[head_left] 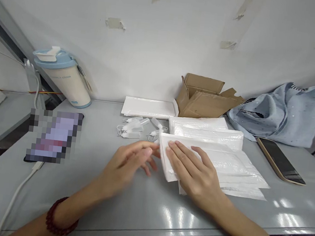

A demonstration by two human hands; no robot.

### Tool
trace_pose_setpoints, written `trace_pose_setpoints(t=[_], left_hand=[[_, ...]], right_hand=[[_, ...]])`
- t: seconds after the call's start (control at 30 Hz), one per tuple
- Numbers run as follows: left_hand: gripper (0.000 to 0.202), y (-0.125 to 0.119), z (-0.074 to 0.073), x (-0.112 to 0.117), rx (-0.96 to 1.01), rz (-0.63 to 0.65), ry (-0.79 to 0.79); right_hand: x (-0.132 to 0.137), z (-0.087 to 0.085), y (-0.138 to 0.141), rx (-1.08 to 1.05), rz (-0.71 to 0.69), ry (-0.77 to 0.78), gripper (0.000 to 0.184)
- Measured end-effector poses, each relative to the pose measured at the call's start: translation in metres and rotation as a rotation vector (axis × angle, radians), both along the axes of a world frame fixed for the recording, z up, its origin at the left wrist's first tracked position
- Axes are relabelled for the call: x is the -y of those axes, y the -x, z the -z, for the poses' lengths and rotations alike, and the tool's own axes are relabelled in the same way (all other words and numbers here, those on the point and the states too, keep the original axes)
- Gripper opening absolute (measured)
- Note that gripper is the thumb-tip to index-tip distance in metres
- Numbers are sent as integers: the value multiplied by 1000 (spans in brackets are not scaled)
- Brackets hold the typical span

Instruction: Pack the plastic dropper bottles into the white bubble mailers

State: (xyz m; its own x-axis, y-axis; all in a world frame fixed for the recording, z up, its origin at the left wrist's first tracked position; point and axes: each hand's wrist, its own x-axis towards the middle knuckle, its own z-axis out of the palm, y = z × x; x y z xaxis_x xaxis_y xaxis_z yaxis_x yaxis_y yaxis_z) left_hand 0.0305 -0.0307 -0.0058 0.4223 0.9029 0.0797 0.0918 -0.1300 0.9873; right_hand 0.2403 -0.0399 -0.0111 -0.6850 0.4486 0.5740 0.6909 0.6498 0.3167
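White plastic-wrapped packets (pixel 234 164) lie in an overlapping pile right of the middle of the table. My right hand (pixel 197 171) rests flat on the top packet, fingers stretched toward its left end. Just left of that end is my left hand (pixel 130 168), slightly blurred, with fingers apart and curved and nothing visible in them. Its fingertips come close to the packet's edge; whether they touch it I cannot tell. Beyond the left hand sit several small clear-white plastic pieces with thin loops (pixel 133 126). Behind these lies a stack of flat white pieces (pixel 148 107).
An open cardboard box (pixel 205 100) stands against the wall, beside a light-blue cloth bag (pixel 285 113). A phone (pixel 280 160) lies at the right. At the left are a cream tumbler (pixel 67 81) and a pixelated phone (pixel 57 137) with a white cable (pixel 17 197).
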Motion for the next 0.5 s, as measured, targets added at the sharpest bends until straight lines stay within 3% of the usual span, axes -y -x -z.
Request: trace_pose_setpoints(t=[0.13, 0.2, 0.3, 0.5], left_hand=[[35, -4, 12, 0, -514, -110, -887], [31, -9, 19, -1, -616, -178, -1142], [28, -12, 25, 0, -627, -253, -1256], [28, -10, 33, 2, -568, -139, -1222]], right_hand=[[1, -1, -1, -115, -103, 3, 32], [2, 0, 0, -169, -147, 5, 31], [1, 0, 2, -268, -227, 30, 26], [5, -11, 3, -243, -244, -74, 25]])
